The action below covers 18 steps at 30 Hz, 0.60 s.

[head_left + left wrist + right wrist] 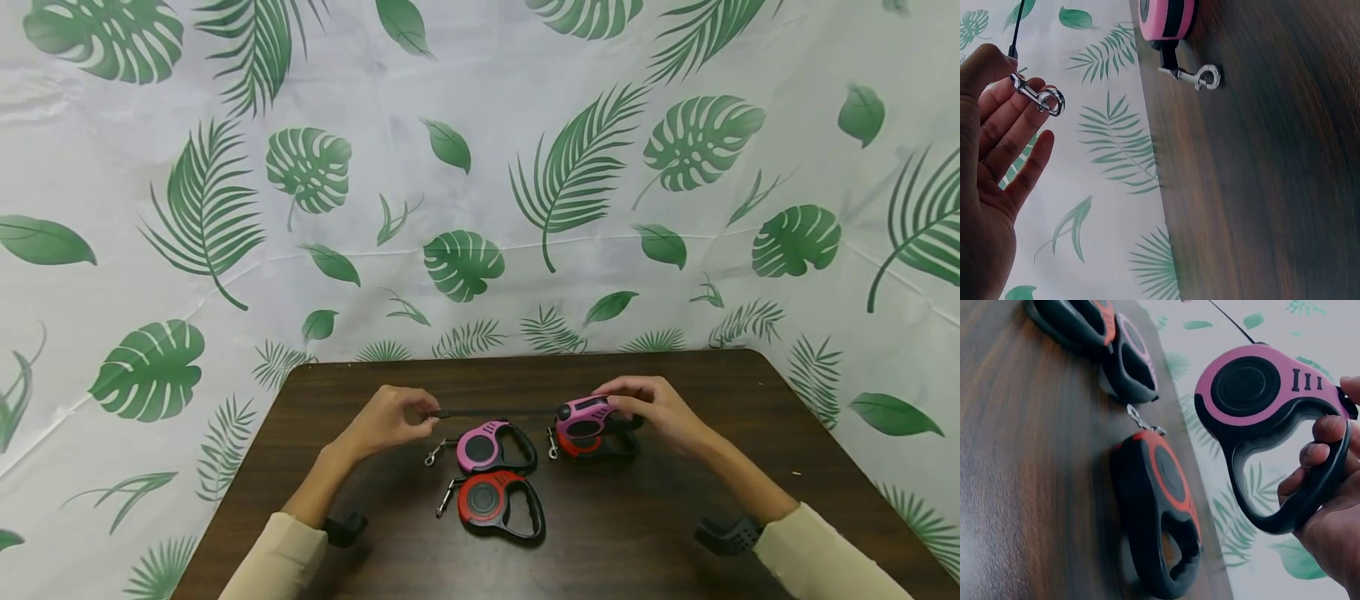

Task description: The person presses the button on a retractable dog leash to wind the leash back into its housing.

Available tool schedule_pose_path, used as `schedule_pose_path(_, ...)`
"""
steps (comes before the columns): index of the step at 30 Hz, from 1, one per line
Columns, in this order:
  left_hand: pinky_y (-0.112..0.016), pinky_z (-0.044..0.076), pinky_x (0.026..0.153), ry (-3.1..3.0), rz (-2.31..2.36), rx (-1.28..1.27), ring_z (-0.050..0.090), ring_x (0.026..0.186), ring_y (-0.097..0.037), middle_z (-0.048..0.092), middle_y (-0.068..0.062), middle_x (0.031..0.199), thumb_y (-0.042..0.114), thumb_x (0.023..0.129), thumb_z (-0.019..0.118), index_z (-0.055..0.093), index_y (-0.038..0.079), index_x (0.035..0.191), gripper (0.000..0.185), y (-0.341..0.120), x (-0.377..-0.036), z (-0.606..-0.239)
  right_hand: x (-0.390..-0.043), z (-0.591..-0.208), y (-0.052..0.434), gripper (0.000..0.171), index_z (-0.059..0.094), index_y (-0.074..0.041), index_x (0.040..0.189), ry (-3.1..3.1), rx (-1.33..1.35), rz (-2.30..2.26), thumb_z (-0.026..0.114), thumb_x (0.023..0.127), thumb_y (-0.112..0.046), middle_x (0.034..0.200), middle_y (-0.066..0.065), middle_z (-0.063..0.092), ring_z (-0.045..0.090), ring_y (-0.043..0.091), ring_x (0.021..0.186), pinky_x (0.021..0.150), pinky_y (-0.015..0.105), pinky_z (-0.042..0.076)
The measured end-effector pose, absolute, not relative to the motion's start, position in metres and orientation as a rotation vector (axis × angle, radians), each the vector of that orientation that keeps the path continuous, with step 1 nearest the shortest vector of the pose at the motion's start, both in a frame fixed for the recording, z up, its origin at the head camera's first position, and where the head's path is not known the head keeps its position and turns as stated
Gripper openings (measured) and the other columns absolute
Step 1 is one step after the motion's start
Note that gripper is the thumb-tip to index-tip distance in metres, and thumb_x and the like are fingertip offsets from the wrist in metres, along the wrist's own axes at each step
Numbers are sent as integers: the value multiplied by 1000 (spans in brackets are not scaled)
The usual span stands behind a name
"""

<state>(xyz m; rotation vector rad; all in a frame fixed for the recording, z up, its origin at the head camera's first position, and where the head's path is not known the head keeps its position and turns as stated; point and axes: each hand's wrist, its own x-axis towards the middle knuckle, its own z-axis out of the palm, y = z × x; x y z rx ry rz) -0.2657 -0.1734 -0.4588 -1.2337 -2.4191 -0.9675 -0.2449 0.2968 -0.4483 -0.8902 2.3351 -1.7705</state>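
My right hand (651,405) grips the black handle of a pink retractable dog leash (1239,387), its fingers through the handle loop in the right wrist view. A thin black strap (498,413) stretches taut from that leash to my left hand (393,422). There the thumb and fingertips pinch the strap's end, with its silver snap hook (1040,97) hanging beside the fingers. Under the held leash, a red retractable leash (1169,472) lies on the table. Between the hands lie another pink leash (477,448) and, nearer the front, another red leash (483,500).
The dark wood-grain table (622,533) carries the leashes. Behind it hangs a white cloth with green leaves (465,267). Silver hooks of the lying leashes point left, one hook (444,500) at the front. Dark bands (345,529) sit at my wrists.
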Motion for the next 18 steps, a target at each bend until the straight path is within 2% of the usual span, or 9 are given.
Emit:
schedule_pose_path(2, -44, 63, 69, -2414, -979, -1241, 74, 75, -18, 77, -1, 85, 1, 84, 83, 77, 5, 96, 14, -171, -265, -459, -244, -449, 294, 24, 70, 5, 126, 2337, -903, -1769, 56, 108, -3, 85, 12, 55, 50, 29, 77, 63, 37, 44)
schedule_pose_path(10, -37, 63, 69, -2384, -971, -1255, 73, 73, -18, 77, -2, 84, 1, 83, 83, 77, 4, 96, 14, -161, -262, -460, -243, -452, 286, 25, 69, 7, 126, 2297, -902, -1797, 56, 108, -3, 88, 20, 55, 51, 28, 79, 69, 36, 48)
schedule_pose_path(18, -44, 63, 67, -2373, -996, -1264, 74, 74, -17, 78, -4, 86, 2, 84, 82, 77, 4, 97, 13, -151, -260, -461, -243, -453, 278, 25, 70, 7, 126, 2271, -871, -1826, 57, 107, -4, 96, 4, 64, 54, 27, 83, 73, 33, 50)
